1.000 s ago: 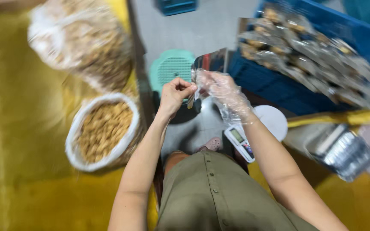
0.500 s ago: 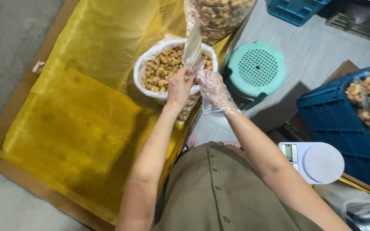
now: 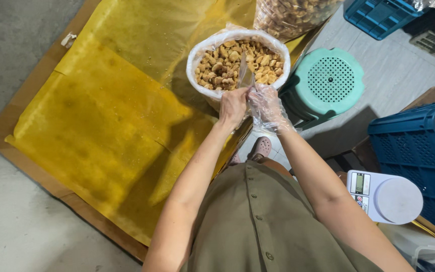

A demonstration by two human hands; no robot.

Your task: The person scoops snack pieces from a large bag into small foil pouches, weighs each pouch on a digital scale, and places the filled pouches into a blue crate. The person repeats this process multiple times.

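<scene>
surface: yellow sheet (image 3: 101, 116) on board | floor: grey concrete (image 3: 16, 221)

Both my arms stretched fwd, hands close together. L hand (image 3: 233, 106) pinched shut. R hand (image 3: 265, 105) gloved, fingers curled.

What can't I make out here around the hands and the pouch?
Head view only:
- Pouch: lower part hidden behind both hands; open or sealed cannot be told.
- Left hand grip: fingertips face away, hidden by its back.
- Right hand: a crinkled clear glove blurs the fingers.
- Bowl: depth hidden by the snacks.
- Big bag: cut off by the top edge.
- Scale display: too small.
</scene>
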